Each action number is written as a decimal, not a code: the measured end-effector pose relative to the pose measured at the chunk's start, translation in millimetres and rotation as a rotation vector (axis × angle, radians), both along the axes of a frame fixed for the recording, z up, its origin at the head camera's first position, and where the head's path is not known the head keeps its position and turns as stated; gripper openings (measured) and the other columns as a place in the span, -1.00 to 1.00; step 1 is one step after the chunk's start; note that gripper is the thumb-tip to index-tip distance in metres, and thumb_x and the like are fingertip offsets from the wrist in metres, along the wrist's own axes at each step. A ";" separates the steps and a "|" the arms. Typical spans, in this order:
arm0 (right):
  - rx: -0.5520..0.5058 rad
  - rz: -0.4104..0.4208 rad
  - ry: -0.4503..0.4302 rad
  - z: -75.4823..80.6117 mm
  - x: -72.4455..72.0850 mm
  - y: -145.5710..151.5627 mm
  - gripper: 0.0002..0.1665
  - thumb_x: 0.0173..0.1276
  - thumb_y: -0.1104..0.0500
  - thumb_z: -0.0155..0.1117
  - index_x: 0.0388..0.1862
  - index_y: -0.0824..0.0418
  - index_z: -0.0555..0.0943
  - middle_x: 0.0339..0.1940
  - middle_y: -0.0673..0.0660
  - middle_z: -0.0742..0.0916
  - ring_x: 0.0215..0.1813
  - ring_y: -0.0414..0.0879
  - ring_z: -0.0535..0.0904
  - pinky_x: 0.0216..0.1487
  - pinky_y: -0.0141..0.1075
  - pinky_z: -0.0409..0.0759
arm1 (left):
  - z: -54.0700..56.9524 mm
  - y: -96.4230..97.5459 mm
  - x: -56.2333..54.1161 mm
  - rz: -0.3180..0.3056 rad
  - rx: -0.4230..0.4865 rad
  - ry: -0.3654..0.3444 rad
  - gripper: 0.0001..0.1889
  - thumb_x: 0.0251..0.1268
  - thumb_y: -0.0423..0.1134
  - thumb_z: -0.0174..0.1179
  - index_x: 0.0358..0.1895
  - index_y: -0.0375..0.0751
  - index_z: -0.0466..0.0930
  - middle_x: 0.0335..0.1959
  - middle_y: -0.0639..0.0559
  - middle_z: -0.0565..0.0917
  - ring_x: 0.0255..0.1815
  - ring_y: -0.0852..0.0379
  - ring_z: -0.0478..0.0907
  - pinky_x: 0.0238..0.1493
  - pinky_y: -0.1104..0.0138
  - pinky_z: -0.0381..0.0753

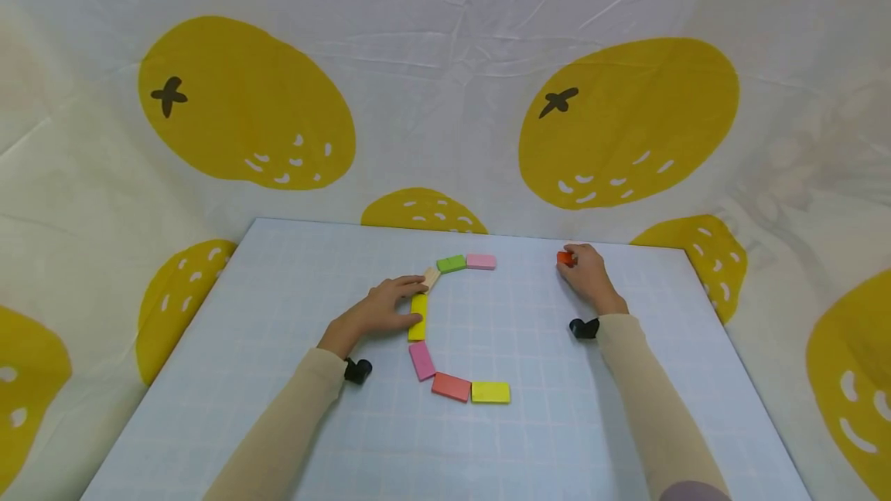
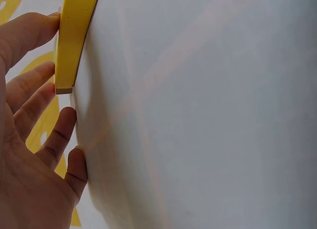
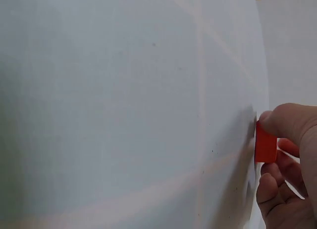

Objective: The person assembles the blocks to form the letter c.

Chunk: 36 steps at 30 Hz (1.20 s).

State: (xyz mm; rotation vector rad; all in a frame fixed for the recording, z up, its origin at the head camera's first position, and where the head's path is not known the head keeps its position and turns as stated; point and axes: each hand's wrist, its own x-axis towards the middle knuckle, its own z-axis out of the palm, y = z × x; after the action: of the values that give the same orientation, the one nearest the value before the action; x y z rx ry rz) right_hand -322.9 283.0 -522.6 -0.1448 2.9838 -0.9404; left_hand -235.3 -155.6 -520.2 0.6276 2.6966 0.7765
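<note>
My left hand (image 1: 381,306) rests along the left side of a curved row of flat blocks. Its thumb touches a yellow block (image 1: 418,327), and the fingertips reach over a pale wooden block (image 1: 431,278) just behind it. In the left wrist view the fingers are loosely spread beside the yellow block (image 2: 75,38). Near the back edge on the right, my right hand (image 1: 586,275) pinches a red-orange block (image 1: 564,259) between thumb and fingers. The right wrist view shows this block (image 3: 266,144) close to the table surface, its far side hidden by the fingers.
Green (image 1: 451,263) and light pink (image 1: 481,261) blocks continue the row at the back. A darker pink block (image 1: 421,361), a red block (image 1: 451,387) and another yellow block (image 1: 490,393) curve along the front. The pale checked table (image 1: 529,447) meets a fruit-print cloth (image 1: 438,138) behind.
</note>
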 end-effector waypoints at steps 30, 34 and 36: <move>0.008 0.043 0.063 5.4 32.7 -4.5 -0.51 0.46 0.17 0.28 0.26 0.45 0.59 0.24 0.44 0.59 0.17 0.27 0.54 0.30 0.15 0.56 | -1.1 -0.8 -0.8 -0.016 0.005 0.004 -0.37 0.39 0.01 0.25 0.50 0.01 0.44 0.61 0.04 0.31 0.58 -0.21 0.24 0.45 -0.38 0.20; -0.002 0.067 0.088 6.1 39.3 -4.8 -0.52 0.45 0.18 0.30 0.23 0.46 0.60 0.22 0.45 0.61 0.10 0.26 0.56 0.21 0.13 0.61 | -1.6 -0.6 -1.3 -0.021 0.005 0.005 -0.37 0.38 0.00 0.25 0.50 0.00 0.43 0.61 0.04 0.31 0.57 -0.21 0.24 0.44 -0.38 0.21; -0.001 0.075 0.096 6.4 42.1 -5.3 -0.52 0.44 0.18 0.32 0.22 0.46 0.61 0.21 0.45 0.61 0.07 0.25 0.57 0.17 0.12 0.63 | -1.6 -0.5 -1.7 -0.024 0.005 0.003 -0.37 0.38 0.00 0.25 0.50 0.00 0.43 0.61 0.04 0.31 0.58 -0.22 0.24 0.45 -0.38 0.21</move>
State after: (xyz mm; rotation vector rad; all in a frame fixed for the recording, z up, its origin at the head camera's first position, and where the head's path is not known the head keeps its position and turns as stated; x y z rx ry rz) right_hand -280.8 277.7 -516.2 -0.3082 3.0399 -0.9529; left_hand -236.9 -156.1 -521.8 0.6613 2.6860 0.7765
